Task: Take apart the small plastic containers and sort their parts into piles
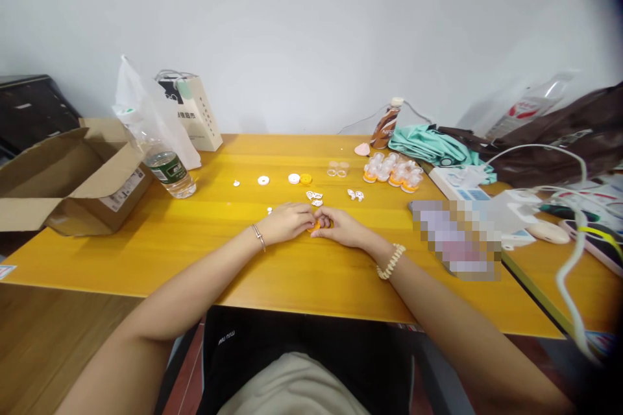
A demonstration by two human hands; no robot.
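Both my hands meet over the middle of the table, with fingers closed around a small orange round plastic piece. My left hand covers its left side, and my right hand pinches it from the right. Much of the piece is hidden by the fingers. Just beyond lie several white perforated pieces, with a similar white pair to the right. Farther back are a white disc, a yellow disc, a white ring and two clear cups.
Clear-topped, orange-based assembled pieces stand at the back right near a brown drink bottle. A phone-like blurred item lies right of my hands. An open cardboard box and a water bottle are at left; a white cable hangs at right.
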